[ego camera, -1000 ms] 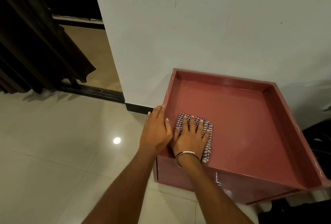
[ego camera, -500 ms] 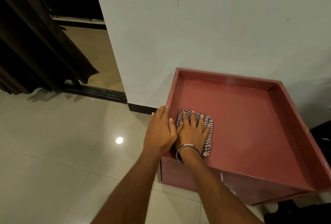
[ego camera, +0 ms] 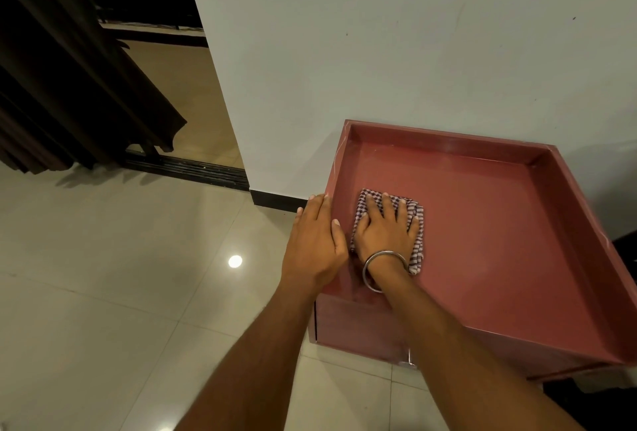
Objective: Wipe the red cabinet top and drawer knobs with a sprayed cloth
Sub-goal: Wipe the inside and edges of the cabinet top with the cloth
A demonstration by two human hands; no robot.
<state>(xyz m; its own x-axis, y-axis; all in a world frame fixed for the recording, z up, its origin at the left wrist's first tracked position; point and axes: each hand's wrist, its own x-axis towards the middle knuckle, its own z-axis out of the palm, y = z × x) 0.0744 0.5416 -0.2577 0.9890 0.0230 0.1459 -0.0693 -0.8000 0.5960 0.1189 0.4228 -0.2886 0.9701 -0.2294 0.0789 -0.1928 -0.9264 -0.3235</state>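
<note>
Red cabinet (ego camera: 482, 241), a low glossy box with a raised rim round its recessed top, stands against the white wall (ego camera: 379, 51) on my right, above the pale tiled floor (ego camera: 120, 293). On the near-left part of that top lies the folded checked purple-and-white cloth (ego camera: 415, 224). My right hand (ego camera: 386, 230), a steel bangle (ego camera: 382, 270) at its wrist, lies flat on the cloth with fingers spread and straight; it presses rather than grips. My left hand (ego camera: 315, 241) rests over the cabinet's left rim, fingers relaxed and together, holding nothing that I can see.

I judge the top only partly wiped, and most of the surface to the right and rear lies well apart from the cloth. The main risk is that, pressed only by a flat palm, the cloth may bunch or slip out from under the fingers on the slick lacquer. Corners under the rim may get missed. The cabinet could also shift if my bracing hand lifts. A small metal piece (ego camera: 410, 360) shows on the drawer front; I cannot tell if it is a knob.

The cloth's long axis runs from me toward the wall, its far edge pointing at the rear rim.
</note>
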